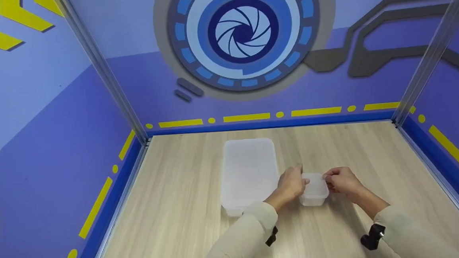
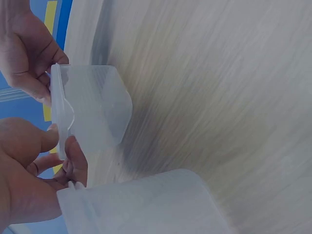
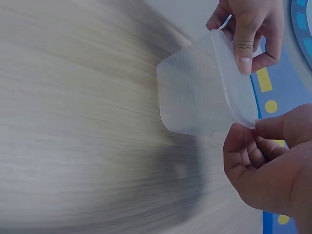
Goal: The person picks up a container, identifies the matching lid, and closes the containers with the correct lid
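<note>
A small translucent plastic food container (image 1: 314,195) with a lid (image 1: 315,181) on it stands on the wooden table. On its left side, my left hand (image 1: 291,182) pinches the lid's rim, thumb on top and fingers below, as the left wrist view shows. At the opposite side, my right hand (image 3: 268,161) pinches the lid's edge near a corner between thumb and curled index finger. A larger lidded translucent container (image 1: 249,173) stands just left of the small one, close beside my left hand. What the small container holds, if anything, cannot be made out.
The light wooden tabletop (image 1: 170,196) is bordered by metal rails (image 1: 117,215) and printed blue-purple panels (image 1: 139,86) at the back and both sides. Black wrist camera mounts (image 1: 373,236) sit on both sleeves.
</note>
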A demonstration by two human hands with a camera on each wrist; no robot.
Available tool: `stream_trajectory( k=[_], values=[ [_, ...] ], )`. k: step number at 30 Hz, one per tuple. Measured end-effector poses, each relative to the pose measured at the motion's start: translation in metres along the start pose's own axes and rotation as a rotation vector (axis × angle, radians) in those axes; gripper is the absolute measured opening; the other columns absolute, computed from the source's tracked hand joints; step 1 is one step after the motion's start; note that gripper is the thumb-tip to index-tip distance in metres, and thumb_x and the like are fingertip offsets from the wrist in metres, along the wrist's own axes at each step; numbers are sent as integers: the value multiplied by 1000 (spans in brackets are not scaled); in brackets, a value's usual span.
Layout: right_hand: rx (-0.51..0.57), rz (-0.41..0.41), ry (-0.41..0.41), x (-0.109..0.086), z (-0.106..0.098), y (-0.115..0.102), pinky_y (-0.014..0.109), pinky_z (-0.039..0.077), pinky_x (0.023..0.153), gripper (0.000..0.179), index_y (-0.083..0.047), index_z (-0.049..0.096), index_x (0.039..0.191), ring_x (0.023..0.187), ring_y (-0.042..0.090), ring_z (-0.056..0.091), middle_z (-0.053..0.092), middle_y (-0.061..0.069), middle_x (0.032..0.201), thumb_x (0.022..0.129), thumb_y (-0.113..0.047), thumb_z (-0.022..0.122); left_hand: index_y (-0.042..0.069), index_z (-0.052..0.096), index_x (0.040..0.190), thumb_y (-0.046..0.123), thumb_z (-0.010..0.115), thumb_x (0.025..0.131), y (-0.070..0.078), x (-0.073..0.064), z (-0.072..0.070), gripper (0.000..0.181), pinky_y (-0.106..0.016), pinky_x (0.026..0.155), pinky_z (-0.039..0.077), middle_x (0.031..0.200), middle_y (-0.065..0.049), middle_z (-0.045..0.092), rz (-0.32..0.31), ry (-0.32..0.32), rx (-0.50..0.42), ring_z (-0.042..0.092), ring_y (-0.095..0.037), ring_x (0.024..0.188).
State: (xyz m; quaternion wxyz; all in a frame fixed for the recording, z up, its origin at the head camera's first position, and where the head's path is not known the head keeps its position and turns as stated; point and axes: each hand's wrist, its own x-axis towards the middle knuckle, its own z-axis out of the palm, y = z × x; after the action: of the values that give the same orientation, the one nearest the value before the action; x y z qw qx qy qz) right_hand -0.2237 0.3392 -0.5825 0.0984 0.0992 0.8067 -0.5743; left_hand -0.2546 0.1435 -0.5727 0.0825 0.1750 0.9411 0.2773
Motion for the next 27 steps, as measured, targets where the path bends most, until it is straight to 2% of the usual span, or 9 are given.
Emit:
stream_trajectory(
  k=[7, 15, 23, 27],
  values=[
    [-10, 2, 41, 4, 3, -4, 35, 60, 71, 24, 13, 64, 113, 80, 18, 63, 67, 11, 93, 107, -8, 56, 13, 61, 135, 29, 71, 103, 2, 2, -2, 37, -30, 89, 55, 113, -2, 64, -31, 4, 1, 65, -17, 102],
    [-37, 9, 57, 6, 9, 1, 34, 57, 67, 24, 10, 66, 105, 76, 17, 60, 64, 8, 87, 108, -12, 57, 19, 61, 136, 30, 71, 104, 4, 0, 3, 36, -30, 87, 55, 111, -1, 63, -60, -2, 55, 65, -16, 101],
    [-49, -3, 58, 6, 9, 3, 34, 58, 68, 23, 8, 65, 103, 76, 17, 62, 64, 7, 88, 109, -13, 57, 15, 63, 137, 32, 71, 103, 3, 0, 0, 38, -31, 90, 55, 113, -3, 66, -44, -4, 78, 66, -18, 105],
    [-77, 17, 29, 6, 7, -2, 35, 58, 70, 26, 7, 65, 107, 80, 18, 63, 65, 8, 92, 109, -17, 58, 11, 67, 129, 35, 73, 102, 3, -1, -6, 36, -29, 87, 56, 109, -4, 66, -52, -25, 84, 65, -15, 97]
  ],
)
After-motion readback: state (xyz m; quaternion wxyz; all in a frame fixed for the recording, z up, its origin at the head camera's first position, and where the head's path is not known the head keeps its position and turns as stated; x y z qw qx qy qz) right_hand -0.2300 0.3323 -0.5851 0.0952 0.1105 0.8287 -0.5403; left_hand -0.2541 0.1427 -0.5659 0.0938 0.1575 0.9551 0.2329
